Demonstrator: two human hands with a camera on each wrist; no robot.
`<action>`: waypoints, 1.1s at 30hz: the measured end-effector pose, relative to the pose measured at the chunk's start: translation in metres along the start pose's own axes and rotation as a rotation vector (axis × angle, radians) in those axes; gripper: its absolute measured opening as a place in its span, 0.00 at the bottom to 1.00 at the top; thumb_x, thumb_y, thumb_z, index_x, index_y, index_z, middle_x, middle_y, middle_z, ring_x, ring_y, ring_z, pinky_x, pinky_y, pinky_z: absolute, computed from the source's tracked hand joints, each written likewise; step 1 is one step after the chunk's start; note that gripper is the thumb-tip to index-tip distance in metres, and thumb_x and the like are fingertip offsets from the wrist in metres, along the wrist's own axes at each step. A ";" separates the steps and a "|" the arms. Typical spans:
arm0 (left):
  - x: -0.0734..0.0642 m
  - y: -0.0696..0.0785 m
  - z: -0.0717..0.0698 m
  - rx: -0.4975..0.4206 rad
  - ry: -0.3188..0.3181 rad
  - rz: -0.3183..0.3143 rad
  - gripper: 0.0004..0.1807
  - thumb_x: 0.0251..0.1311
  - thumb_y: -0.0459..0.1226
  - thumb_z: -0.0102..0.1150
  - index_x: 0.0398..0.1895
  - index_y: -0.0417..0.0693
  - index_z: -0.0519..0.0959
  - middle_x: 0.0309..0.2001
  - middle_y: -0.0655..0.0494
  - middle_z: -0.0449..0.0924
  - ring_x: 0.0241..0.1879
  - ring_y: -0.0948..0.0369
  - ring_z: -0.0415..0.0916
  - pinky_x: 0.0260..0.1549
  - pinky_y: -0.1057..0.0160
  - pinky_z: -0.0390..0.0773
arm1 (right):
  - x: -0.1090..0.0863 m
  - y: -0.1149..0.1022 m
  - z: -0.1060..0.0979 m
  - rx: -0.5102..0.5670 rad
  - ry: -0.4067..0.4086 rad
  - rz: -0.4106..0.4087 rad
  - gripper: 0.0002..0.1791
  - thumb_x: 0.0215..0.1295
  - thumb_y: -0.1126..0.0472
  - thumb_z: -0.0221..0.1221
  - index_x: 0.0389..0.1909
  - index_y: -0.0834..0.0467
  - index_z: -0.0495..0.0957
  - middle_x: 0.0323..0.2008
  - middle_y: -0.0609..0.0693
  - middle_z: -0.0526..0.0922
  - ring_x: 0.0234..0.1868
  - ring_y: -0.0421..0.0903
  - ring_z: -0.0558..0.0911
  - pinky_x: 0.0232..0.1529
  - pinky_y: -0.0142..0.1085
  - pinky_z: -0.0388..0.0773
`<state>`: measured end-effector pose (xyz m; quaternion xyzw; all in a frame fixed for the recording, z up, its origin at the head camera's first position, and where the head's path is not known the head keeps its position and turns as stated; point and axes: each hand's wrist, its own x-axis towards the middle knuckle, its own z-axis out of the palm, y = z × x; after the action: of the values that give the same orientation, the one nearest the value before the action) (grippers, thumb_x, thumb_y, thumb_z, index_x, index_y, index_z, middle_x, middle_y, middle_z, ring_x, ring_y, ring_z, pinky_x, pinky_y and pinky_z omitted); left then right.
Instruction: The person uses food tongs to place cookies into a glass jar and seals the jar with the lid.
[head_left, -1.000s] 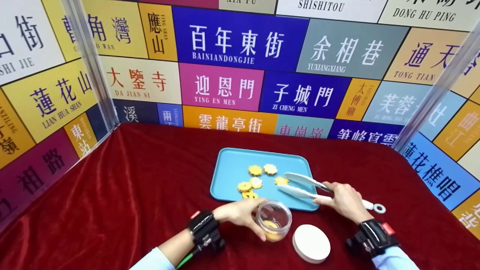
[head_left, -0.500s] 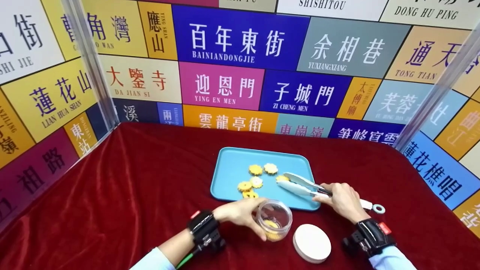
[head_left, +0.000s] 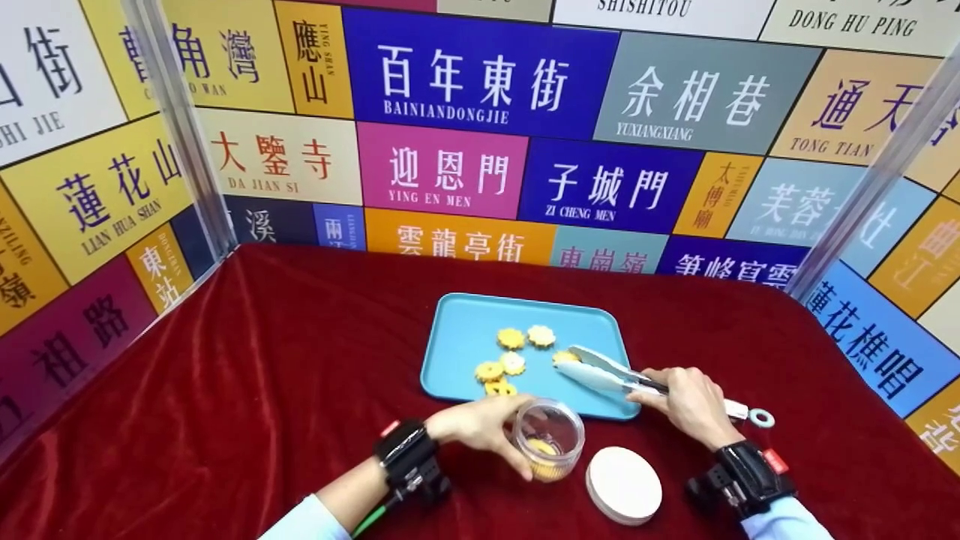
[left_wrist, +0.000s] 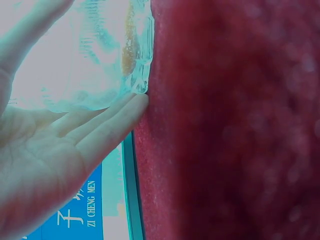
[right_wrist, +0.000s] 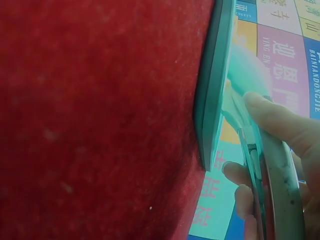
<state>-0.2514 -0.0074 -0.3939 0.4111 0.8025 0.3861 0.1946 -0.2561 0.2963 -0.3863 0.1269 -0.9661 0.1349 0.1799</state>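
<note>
My left hand (head_left: 484, 431) grips a clear round jar (head_left: 550, 441) from its left side; the left wrist view shows the thumb and fingers around the jar (left_wrist: 85, 55). A yellow cookie (head_left: 543, 448) lies inside, near the bottom. My right hand (head_left: 686, 401) holds white tongs (head_left: 600, 375) over the right side of a blue tray (head_left: 457, 330). The tips of the tongs are nearly together at a flower-shaped cookie (head_left: 564, 357), which they partly cover. In the right wrist view, thumb and fingers squeeze the two arms of the tongs (right_wrist: 280, 185).
Several more flower-shaped cookies (head_left: 511, 339) lie on the tray, some close behind the left hand. A round white lid (head_left: 623, 484) lies right of the jar on the dark red cloth (head_left: 262, 390). Panels with signs (head_left: 450, 172) stand behind and at the sides.
The tongs have closed from a wide spread to nearly together around the cookie at the tray's right. The left hand and jar have stayed in place.
</note>
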 end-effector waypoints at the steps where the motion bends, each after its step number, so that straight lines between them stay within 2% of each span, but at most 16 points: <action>1: 0.000 0.000 0.000 0.001 0.000 0.002 0.42 0.35 0.40 0.73 0.59 0.50 0.64 0.52 0.60 0.71 0.52 0.66 0.67 0.52 0.71 0.65 | -0.001 0.001 -0.001 0.004 -0.003 0.008 0.22 0.40 0.45 0.67 0.35 0.56 0.83 0.26 0.54 0.83 0.26 0.54 0.78 0.19 0.45 0.70; 5: 0.001 -0.001 0.000 -0.006 -0.005 0.023 0.42 0.36 0.39 0.72 0.59 0.50 0.64 0.52 0.58 0.71 0.52 0.66 0.67 0.52 0.71 0.64 | -0.005 0.002 -0.005 0.025 -0.010 0.033 0.26 0.41 0.44 0.66 0.38 0.59 0.82 0.32 0.58 0.83 0.30 0.56 0.79 0.21 0.46 0.71; 13: 0.000 -0.001 0.000 -0.010 -0.008 0.022 0.41 0.36 0.39 0.72 0.59 0.50 0.64 0.52 0.58 0.71 0.51 0.66 0.68 0.50 0.72 0.65 | -0.015 0.000 -0.015 0.058 0.001 0.052 0.29 0.39 0.41 0.67 0.38 0.59 0.82 0.33 0.57 0.83 0.29 0.53 0.79 0.20 0.44 0.71; 18: 0.001 -0.001 0.000 -0.037 -0.022 0.024 0.41 0.37 0.37 0.72 0.59 0.49 0.64 0.52 0.57 0.71 0.51 0.65 0.68 0.49 0.72 0.66 | -0.024 0.000 -0.023 0.076 -0.004 0.046 0.28 0.40 0.42 0.66 0.39 0.57 0.82 0.34 0.54 0.83 0.28 0.48 0.77 0.21 0.40 0.68; 26: 0.000 -0.001 0.000 -0.031 -0.012 0.021 0.41 0.37 0.38 0.72 0.59 0.47 0.64 0.52 0.58 0.71 0.52 0.66 0.68 0.51 0.72 0.65 | -0.039 -0.006 -0.037 0.099 0.041 0.006 0.24 0.39 0.44 0.68 0.37 0.54 0.83 0.31 0.48 0.83 0.28 0.45 0.77 0.25 0.40 0.69; 33: 0.000 -0.001 0.000 -0.013 -0.017 0.018 0.42 0.37 0.38 0.72 0.60 0.49 0.63 0.53 0.58 0.70 0.52 0.66 0.67 0.52 0.72 0.64 | -0.046 -0.011 -0.050 0.148 0.084 -0.022 0.21 0.38 0.49 0.69 0.37 0.52 0.83 0.30 0.45 0.83 0.27 0.35 0.74 0.25 0.32 0.67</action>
<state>-0.2525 -0.0078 -0.3948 0.4202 0.7947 0.3896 0.2004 -0.1954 0.3108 -0.3571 0.1447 -0.9436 0.2094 0.2117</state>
